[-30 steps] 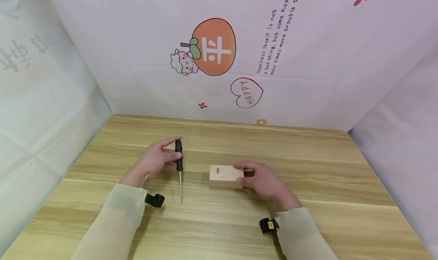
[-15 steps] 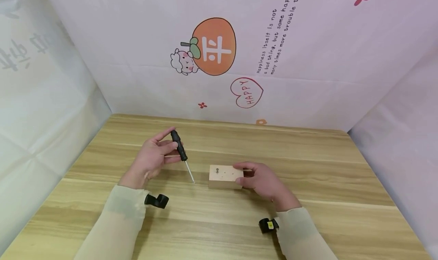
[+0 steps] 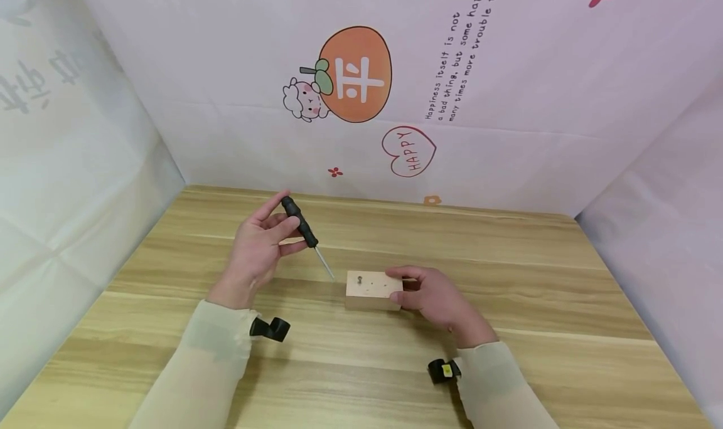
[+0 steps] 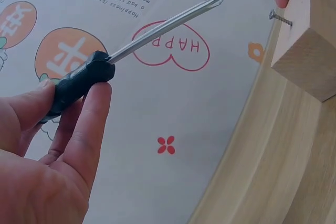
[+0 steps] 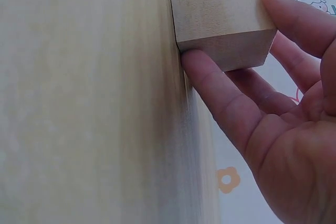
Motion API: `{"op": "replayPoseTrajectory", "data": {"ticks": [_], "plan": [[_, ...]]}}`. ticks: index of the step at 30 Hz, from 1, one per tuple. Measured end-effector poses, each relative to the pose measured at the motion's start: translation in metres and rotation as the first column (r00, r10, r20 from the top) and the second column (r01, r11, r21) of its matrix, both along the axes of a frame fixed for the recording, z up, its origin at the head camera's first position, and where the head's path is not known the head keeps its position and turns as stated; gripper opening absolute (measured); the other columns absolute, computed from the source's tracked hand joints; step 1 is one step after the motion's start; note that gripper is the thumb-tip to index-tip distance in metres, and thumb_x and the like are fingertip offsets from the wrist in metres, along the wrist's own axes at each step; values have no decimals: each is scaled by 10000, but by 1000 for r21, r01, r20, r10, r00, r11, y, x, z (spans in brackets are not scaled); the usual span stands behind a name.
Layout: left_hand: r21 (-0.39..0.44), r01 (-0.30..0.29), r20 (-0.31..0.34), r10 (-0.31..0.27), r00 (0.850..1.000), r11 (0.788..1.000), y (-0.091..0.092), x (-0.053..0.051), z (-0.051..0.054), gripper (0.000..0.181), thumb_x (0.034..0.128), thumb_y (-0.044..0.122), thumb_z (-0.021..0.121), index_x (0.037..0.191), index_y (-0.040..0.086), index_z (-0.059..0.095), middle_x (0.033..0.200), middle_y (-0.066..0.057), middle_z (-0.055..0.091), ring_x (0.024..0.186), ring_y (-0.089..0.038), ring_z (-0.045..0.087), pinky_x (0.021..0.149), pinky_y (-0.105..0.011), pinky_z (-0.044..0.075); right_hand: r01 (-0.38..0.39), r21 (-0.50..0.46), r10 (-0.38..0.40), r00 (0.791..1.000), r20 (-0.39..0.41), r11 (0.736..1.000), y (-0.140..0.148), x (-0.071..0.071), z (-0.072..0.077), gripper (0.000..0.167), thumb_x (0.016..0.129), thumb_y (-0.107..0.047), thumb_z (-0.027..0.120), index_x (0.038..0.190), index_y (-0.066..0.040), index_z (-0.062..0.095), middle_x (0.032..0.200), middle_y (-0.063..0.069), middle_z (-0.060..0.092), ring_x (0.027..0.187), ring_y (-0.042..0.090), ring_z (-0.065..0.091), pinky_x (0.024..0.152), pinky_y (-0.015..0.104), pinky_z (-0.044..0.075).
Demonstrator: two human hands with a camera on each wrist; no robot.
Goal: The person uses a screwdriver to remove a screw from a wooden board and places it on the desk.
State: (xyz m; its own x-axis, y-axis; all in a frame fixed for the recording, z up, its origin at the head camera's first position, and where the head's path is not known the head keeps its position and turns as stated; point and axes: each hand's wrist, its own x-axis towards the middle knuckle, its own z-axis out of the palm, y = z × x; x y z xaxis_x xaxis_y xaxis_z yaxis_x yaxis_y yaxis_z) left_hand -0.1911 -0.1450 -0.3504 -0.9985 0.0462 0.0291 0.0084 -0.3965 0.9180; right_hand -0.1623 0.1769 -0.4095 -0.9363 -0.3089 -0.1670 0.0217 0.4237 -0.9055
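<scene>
Now the screwdriver (image 3: 307, 236), pinched by the left grip (image 3: 257, 247), has been raised nearer the block (image 3: 369, 292), pinched on the counter (image 3: 361, 366) by the right grip (image 3: 432, 296), seemingly bringing its screw (image 4: 282, 19) within easier reach.

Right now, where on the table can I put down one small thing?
The table looks bare from the right hand to the right edge, in front of the wooden block between the sleeves, and behind it to the printed cloth. It is crowded at the block: the right hand grips it, and the left hand holds a screwdriver near its left end.
</scene>
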Motion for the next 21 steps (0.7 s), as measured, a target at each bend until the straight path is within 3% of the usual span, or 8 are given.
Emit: {"op": "replayPoseTrajectory", "data": {"ticks": [13,21], "plan": [[-19,-103,-110,100,989,995,21,2,9,574,925,-65,660,1440,168,562,977,-122,579,840,-234,698,740,-473,586,16,-24,-15,999,33,1000,-1,0,1,417,853,-145,809,1254,-199,708,1321,84,589,1125,241,591,784,332,581],[-92,-125,-155,110,982,988,38,6,4,581,900,-81,677,1424,150,578,1005,-157,556,937,-260,682,754,-470,588,25,-27,-24,999,45,999,-2,1,3,418,851,-127,808,1252,-188,710,1311,88,595,1107,241,598,784,336,580]]}}
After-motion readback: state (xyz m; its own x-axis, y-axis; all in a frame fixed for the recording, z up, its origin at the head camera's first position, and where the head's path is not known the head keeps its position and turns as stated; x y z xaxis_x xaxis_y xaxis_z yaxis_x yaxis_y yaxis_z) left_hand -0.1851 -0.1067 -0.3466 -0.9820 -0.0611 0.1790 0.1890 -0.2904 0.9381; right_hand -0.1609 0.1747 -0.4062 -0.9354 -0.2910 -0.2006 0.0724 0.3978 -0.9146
